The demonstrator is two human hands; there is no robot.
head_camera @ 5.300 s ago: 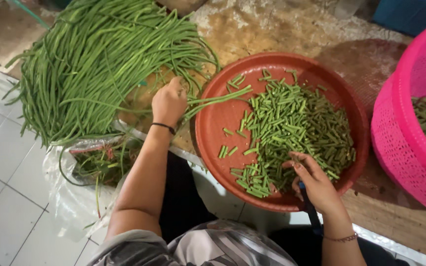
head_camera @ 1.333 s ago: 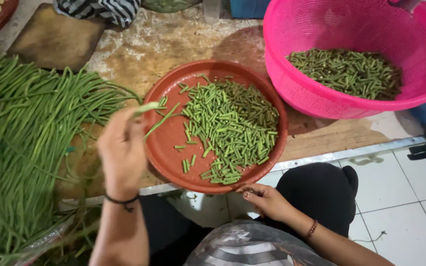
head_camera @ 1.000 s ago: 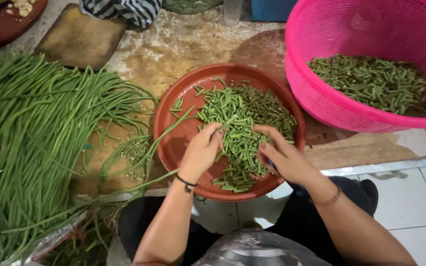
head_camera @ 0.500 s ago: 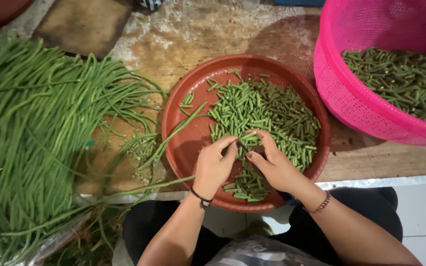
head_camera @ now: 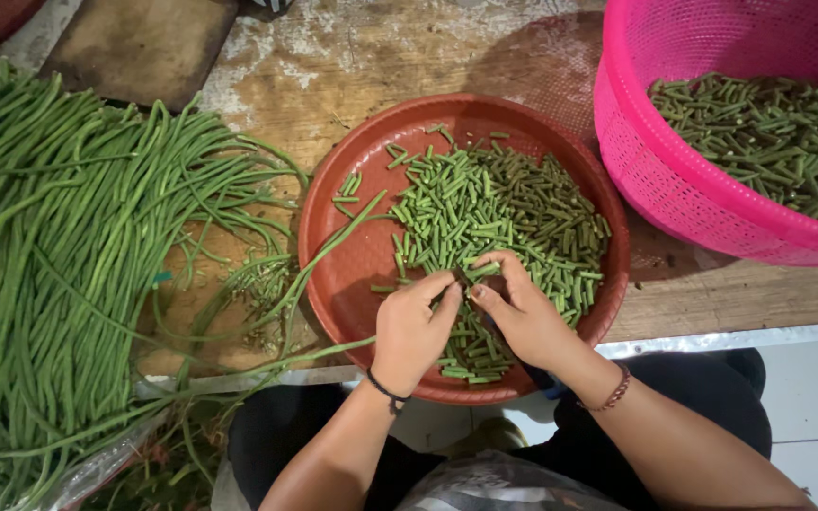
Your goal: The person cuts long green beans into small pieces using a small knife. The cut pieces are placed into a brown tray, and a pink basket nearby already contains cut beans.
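Note:
A round red tray [head_camera: 333, 180] lies on the wooden table in front of me, holding a heap of short cut green bean pieces [head_camera: 504, 208]. My left hand [head_camera: 414, 326] and my right hand [head_camera: 523, 317] meet over the tray's near side. Their fingertips touch and pinch a green bean between them. A long bean stalk [head_camera: 324, 260] trails from the tray towards the left. A big pile of uncut long green beans [head_camera: 59, 255] lies to the left of the tray. A dark band is on my left wrist and a beaded bracelet on my right.
A pink mesh basket [head_camera: 674, 180] with more cut bean pieces [head_camera: 769, 132] stands at the right, touching the tray's far side. A dark wooden board [head_camera: 144, 43] lies at the back left. A clear plastic bag [head_camera: 97, 468] hangs below the table edge; white tiled floor [head_camera: 807, 407] shows at the right.
My left hand came from the long bean pile to the tray with a stalk. Both hands then met over the cut pieces, where they stay pinched together.

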